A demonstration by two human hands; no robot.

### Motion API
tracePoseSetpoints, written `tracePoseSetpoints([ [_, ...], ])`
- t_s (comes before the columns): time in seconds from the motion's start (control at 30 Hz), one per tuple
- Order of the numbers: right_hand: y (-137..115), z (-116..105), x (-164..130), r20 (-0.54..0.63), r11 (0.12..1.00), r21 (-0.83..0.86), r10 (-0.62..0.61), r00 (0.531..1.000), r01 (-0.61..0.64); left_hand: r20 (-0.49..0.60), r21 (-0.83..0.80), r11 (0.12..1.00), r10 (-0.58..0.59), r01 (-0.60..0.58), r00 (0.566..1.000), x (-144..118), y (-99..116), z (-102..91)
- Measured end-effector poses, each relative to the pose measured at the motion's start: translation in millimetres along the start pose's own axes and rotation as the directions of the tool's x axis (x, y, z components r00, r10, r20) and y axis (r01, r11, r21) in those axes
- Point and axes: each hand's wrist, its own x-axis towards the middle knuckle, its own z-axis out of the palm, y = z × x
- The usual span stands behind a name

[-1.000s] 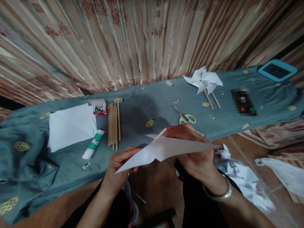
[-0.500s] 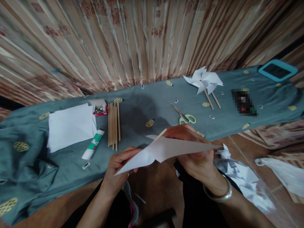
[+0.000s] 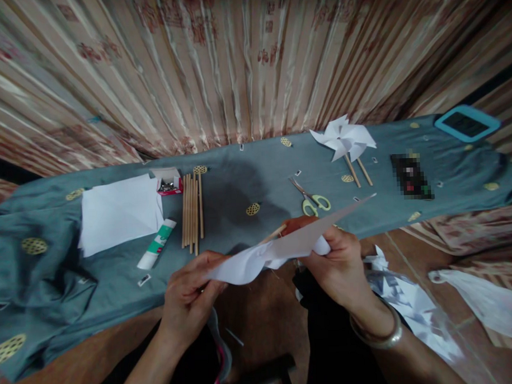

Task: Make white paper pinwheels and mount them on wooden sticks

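A white paper pinwheel is held between my two hands above the near edge of the table, seen nearly edge-on. Behind its blades shows the tip of a wooden stick. My left hand pinches the left blade between thumb and fingers. On the other side my right hand is closed around the pinwheel's right part, some fingers hidden behind the paper. Scissors with green handles lie just beyond the right hand. Farther back rest two finished-looking paper pinwheels on sticks.
On the left are a stack of white paper, a glue stick, a small red box of metal pins and several wooden sticks. A blue-framed tablet lies far right. Below right, a clear bag holds white paper shapes.
The pinwheel has turned, its right blade tip now pointing up and away. My right hand has shifted its grip lower on the paper; my left hand stays on the left blade.
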Motion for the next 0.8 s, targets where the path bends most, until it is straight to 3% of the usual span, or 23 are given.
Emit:
tracePoseSetpoints([
  [0.17,5.7,0.0,-4.6,0.038,0.998,0.057,-0.018,0.999,0.016,0.005,0.093,0.989,0.112,-0.111,0.994,-2.0,14.8,-6.8],
  [0.43,7.2,1.7,-10.1,-0.041,1.0,0.019,-0.015,0.999,0.016,0.055,0.206,0.965,0.152,-0.16,0.987,-12.8,10.9,-13.6],
  [0.53,5.7,-0.2,-11.0,0.0,0.999,-0.032,0.01,1.0,-0.01,0.083,0.239,0.957,0.15,-0.166,0.985,-15.3,11.1,-16.7],
  [0.8,9.6,-3.7,-11.4,0.1,0.994,-0.075,-0.077,0.992,0.085,0.12,0.274,0.943,0.162,-0.189,0.98,-21.4,14.2,-19.4],
])
